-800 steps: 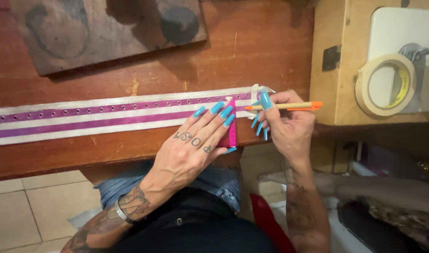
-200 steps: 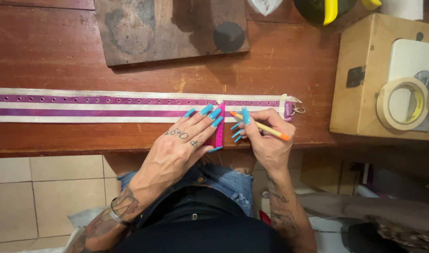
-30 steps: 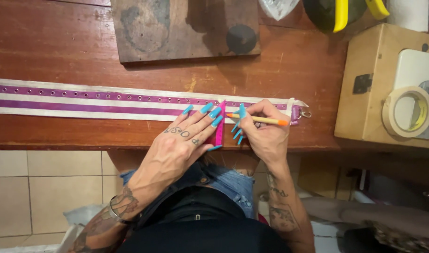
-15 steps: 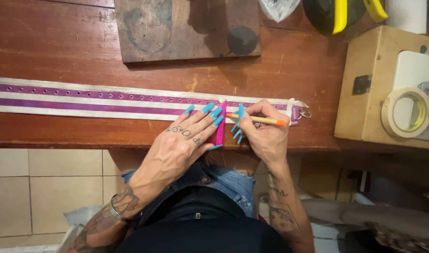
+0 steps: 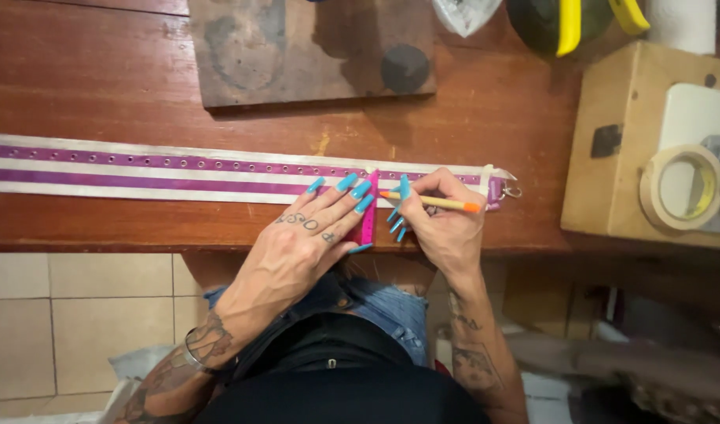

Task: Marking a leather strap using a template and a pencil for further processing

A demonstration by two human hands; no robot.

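I see the long purple-and-white studded strap [image 5: 179,169] lying across the reddish wooden bench [image 5: 100,86], near its front edge. My left hand [image 5: 313,235] presses flat on a pink ruler [image 5: 369,216] crossing the strap. At three o'clock of it, my right hand [image 5: 442,220] pinches a yellow-orange pencil [image 5: 430,202]. Bare wood lies left; a dark slab [image 5: 297,47] sits at twelve o'clock, a tape roll [image 5: 682,188] far right.

Left hand [image 5: 309,235] pins pink ruler [image 5: 369,213] on strap [image 5: 179,169]; right hand [image 5: 442,216] grips pencil [image 5: 430,202].
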